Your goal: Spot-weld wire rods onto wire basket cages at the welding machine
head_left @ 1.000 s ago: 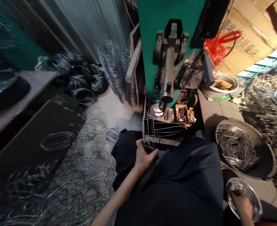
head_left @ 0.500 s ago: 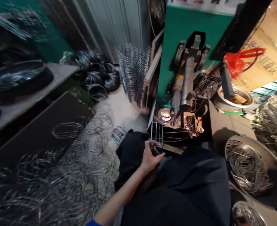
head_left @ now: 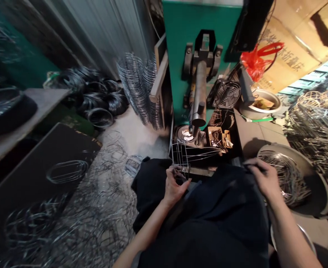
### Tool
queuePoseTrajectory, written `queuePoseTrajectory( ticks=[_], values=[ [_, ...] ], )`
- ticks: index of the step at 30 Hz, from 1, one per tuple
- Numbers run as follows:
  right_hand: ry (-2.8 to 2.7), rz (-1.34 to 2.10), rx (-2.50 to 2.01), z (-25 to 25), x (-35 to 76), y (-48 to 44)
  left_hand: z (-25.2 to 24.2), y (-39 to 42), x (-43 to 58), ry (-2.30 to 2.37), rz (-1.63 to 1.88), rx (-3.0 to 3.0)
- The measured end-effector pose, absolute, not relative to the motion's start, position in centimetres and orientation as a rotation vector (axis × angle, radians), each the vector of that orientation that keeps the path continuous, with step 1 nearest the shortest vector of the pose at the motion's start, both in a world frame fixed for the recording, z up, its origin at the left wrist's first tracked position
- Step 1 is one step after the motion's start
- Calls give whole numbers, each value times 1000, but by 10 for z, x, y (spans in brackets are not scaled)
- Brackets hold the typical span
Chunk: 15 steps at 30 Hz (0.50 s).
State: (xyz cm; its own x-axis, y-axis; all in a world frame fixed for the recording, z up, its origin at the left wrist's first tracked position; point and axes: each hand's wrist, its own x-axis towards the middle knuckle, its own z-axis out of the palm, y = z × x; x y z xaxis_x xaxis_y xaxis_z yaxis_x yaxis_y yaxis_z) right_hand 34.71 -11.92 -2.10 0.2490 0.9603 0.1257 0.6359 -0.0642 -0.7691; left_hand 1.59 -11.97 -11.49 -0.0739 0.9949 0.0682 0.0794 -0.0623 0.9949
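My left hand (head_left: 176,185) is closed at the lower end of a wire frame (head_left: 180,153), whose thin bars rise toward the machine's lower part. Longer wires stretch rightward from it across a dark opening. Over my right knee, beside a large round pan, my right hand (head_left: 263,176) has its fingers bent and pressed together; whatever they may hold is too small or hidden to name. Ahead stands a green machine (head_left: 177,52) with a thick metal cylinder (head_left: 200,93) pointing down toward me.
Bent wires fill part of the pan (head_left: 324,186) at right. A small carton of parts (head_left: 215,137) sits below the cylinder. Stacked wire rings (head_left: 134,89) stand left of the machine, near black wire coils (head_left: 97,89). Loose wire scraps (head_left: 97,208) cover the floor at left.
My right hand has come up from the lower right, near a bowl, to beside my right knee. My left hand keeps its hold on the wire frame. The view has shifted right.
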Motion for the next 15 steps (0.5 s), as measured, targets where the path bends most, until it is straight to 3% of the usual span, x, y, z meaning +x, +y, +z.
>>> queuePoseTrajectory(
  ticks=[3, 7, 15],
  values=[
    [-1800, 732, -1490, 4, 288, -76, -117, -121, 16, 1317, 1270, 1322],
    [-2142, 484, -1286, -4, 255, -49, -120, -120, 9, 1394, 1227, 1402],
    [-2371, 159, -1319, -39, 235, -27, -123, -107, 1, 1395, 1251, 1366]
  ],
)
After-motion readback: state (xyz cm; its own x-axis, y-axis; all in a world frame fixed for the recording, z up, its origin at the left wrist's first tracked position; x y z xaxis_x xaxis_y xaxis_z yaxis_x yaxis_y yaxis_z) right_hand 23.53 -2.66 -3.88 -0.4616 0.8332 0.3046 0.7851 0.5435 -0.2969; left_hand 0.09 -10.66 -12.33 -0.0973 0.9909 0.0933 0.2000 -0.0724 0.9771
